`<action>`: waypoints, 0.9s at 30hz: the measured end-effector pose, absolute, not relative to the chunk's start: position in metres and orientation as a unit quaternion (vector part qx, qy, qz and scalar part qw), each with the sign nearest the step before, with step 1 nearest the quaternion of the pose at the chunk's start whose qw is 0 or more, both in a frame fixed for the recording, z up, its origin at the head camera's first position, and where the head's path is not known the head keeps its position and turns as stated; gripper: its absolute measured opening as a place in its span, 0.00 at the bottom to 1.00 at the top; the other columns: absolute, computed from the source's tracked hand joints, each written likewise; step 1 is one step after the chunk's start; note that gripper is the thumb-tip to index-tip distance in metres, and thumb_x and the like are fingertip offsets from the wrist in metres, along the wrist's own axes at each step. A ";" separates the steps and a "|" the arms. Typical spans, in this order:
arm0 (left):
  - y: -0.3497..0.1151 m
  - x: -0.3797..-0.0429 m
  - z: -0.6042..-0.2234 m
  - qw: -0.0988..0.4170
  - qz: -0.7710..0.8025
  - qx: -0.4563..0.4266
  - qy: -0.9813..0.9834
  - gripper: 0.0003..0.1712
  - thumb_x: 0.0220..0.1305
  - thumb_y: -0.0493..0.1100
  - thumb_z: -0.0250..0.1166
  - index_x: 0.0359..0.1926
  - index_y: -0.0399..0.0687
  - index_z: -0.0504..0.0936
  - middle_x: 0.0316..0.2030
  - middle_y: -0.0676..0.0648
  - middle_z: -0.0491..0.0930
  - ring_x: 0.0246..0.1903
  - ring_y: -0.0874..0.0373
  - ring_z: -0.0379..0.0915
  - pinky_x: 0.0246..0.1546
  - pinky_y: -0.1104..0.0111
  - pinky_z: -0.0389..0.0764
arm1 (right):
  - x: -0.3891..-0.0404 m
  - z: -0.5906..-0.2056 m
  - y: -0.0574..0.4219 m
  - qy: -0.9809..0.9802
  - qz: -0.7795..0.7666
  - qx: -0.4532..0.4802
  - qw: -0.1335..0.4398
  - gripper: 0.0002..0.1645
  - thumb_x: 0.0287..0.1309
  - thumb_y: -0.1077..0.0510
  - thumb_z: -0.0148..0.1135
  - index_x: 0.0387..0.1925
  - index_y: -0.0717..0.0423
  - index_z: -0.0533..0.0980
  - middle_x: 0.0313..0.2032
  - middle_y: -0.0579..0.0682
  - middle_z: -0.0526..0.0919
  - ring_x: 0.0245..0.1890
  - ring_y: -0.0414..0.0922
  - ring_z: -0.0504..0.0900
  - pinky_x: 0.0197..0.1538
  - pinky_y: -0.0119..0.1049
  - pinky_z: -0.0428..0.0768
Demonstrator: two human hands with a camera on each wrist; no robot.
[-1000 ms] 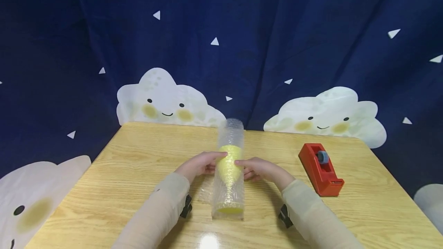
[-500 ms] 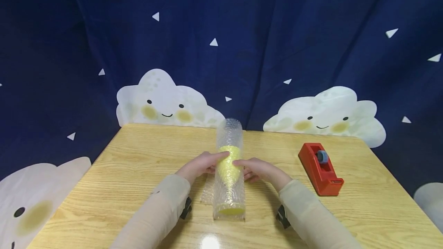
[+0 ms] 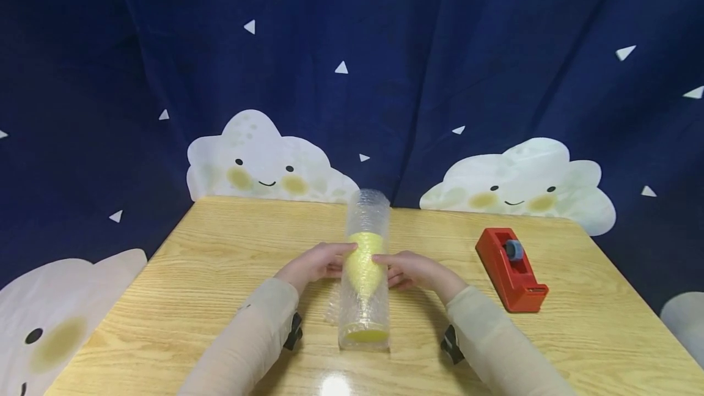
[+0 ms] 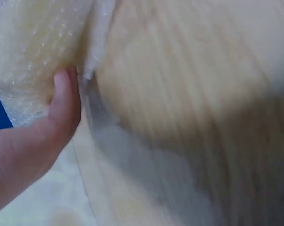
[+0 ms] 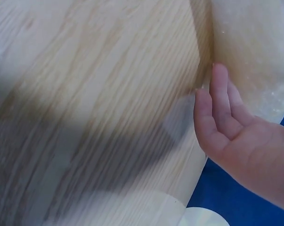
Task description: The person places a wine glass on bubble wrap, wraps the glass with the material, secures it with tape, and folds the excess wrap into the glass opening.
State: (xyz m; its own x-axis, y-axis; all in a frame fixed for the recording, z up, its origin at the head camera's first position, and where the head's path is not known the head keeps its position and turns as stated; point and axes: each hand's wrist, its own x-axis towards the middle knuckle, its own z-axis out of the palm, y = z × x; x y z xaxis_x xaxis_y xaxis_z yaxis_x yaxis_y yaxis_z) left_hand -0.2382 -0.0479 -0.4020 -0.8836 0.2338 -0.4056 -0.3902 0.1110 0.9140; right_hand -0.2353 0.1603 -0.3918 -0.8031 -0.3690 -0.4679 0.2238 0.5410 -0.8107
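Note:
In the head view a yellow goblet-shaped thing (image 3: 365,267), with a bowl, narrow stem and round foot, lies inside a roll of clear bubble wrap (image 3: 367,209). The foot faces me, while the wrap extends past the bowl at the far end. My left hand (image 3: 317,263) holds the roll's left side, one digit on top and the other fingers low against it. From the right, my right hand (image 3: 416,269) holds it likewise. A loose flap of wrap (image 3: 332,310) shows at the left. Both wrist views show fingers (image 4: 64,94) beside the wrap near the tabletop.
A red tape dispenser (image 3: 508,274) with a small blue-grey roll stands on the right of the wooden table (image 3: 242,231). Behind the table hangs a dark blue curtain (image 3: 308,96) with clouds and white triangles. Black wrist cameras (image 3: 453,345) sit under the sleeves.
The wrapped roll turns slightly between my hands, and less of the loose flap shows at its left. My left digit has drawn back a little toward the left edge.

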 end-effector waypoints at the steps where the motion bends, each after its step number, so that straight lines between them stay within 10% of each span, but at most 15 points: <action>1: -0.048 -0.238 -0.402 0.238 0.670 -0.054 0.701 0.28 0.63 0.47 0.58 0.57 0.31 0.70 0.47 0.32 0.78 0.39 0.53 0.80 0.49 0.61 0.80 | -0.236 -0.392 0.161 0.819 -0.479 -0.045 0.312 0.32 0.62 0.40 0.50 0.49 0.65 0.73 0.37 0.53 0.84 0.35 0.41 0.81 0.47 0.41 0.79; 14: -0.044 -0.236 -0.389 0.229 0.572 -0.055 0.785 0.42 0.58 0.58 0.62 0.59 0.26 0.65 0.50 0.36 0.76 0.43 0.52 0.79 0.49 0.62 0.79 | -0.234 -0.388 0.158 0.835 -0.465 -0.010 0.294 0.34 0.58 0.38 0.53 0.51 0.64 0.72 0.38 0.53 0.84 0.35 0.41 0.82 0.44 0.41 0.80; 27: -0.044 -0.238 -0.396 0.225 0.647 -0.061 0.726 0.27 0.61 0.46 0.62 0.53 0.28 0.72 0.41 0.37 0.83 0.33 0.59 0.81 0.48 0.62 0.80 | -0.236 -0.391 0.165 0.827 -0.471 -0.031 0.304 0.35 0.60 0.38 0.51 0.51 0.66 0.72 0.39 0.53 0.85 0.36 0.41 0.81 0.46 0.41 0.80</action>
State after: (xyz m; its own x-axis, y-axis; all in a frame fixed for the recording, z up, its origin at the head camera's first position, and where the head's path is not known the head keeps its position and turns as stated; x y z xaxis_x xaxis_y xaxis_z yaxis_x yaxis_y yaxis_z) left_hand -0.2383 -0.0443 -0.3960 -0.8916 0.2015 -0.4056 -0.3796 0.1561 0.9119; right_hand -0.2364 0.1651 -0.3909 -0.8135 -0.3384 -0.4730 0.2344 0.5536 -0.7991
